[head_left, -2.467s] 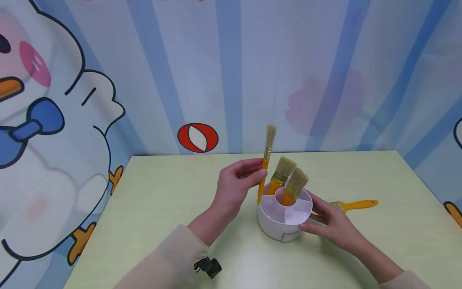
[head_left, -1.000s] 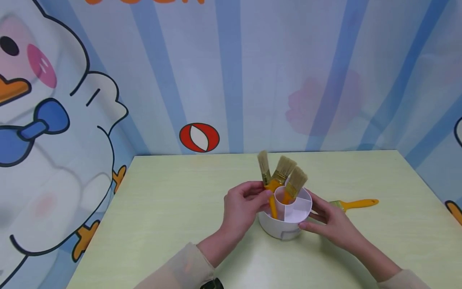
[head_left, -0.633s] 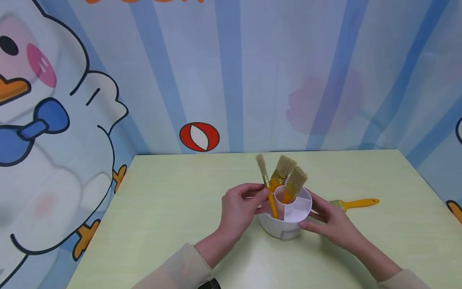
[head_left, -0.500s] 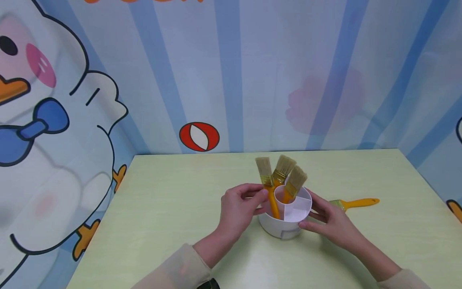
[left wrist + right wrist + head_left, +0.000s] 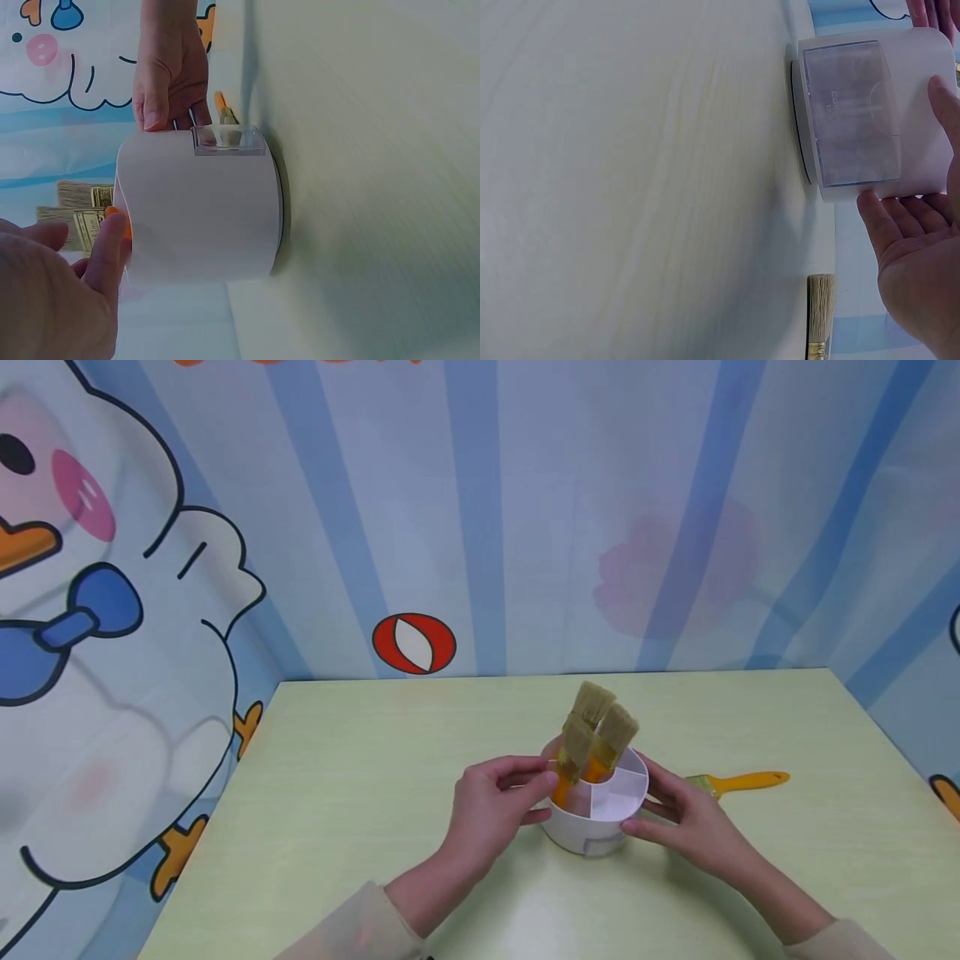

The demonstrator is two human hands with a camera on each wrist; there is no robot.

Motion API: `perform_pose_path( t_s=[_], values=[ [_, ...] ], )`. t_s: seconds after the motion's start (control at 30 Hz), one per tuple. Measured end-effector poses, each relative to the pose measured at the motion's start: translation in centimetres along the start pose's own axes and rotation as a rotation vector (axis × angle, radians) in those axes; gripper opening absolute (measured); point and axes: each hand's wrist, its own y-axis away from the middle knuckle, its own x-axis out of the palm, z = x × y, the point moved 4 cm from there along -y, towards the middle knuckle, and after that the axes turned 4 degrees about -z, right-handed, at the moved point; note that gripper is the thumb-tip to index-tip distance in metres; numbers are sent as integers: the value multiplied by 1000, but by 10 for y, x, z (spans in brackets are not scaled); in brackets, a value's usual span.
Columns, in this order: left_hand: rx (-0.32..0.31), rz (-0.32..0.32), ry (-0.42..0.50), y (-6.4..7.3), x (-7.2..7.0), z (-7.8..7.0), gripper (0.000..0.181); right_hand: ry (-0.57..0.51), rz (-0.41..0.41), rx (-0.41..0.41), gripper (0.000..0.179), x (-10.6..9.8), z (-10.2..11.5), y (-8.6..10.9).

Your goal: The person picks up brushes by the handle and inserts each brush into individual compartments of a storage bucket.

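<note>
A round white divided holder (image 5: 577, 835) stands on the table, with three flat paintbrushes in it, bristles up. The front-left paintbrush (image 5: 576, 743) leans right in the left compartment. Another brush (image 5: 592, 702) stands behind it, and a third brush (image 5: 618, 727) sits in the central ring. At the holder's left rim is my left hand (image 5: 487, 810); a fingertip is at the front-left brush's orange handle (image 5: 112, 211), thumb and finger apart. My right hand (image 5: 693, 827) grips the holder's right side, thumb in front and fingers behind.
A further paintbrush (image 5: 750, 782) with a yellow-orange handle lies on the table (image 5: 337, 760) behind my right hand. A clear drawer-like panel (image 5: 855, 112) is on the holder's side. A printed blue-striped curtain (image 5: 525, 527) rises behind the table.
My left hand brought the paintbrush down into the left compartment. The brush has since turned, dropped lower and tipped right; the fingers have parted from it. The right hand stays on the holder.
</note>
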Motion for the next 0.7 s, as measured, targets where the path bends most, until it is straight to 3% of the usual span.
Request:
perform_pose_path(
  t_s=[0.23,0.43,0.7],
  values=[
    [38,4,-12,3,-8,2,36,-8,-1,-9,89,0,1,1],
    [113,-36,-91,4,-16,6,45,-12,-1,-14,89,0,1,1],
    [145,-44,-68,4,-18,25,61,-22,-3,-22,89,0,1,1]
  ],
)
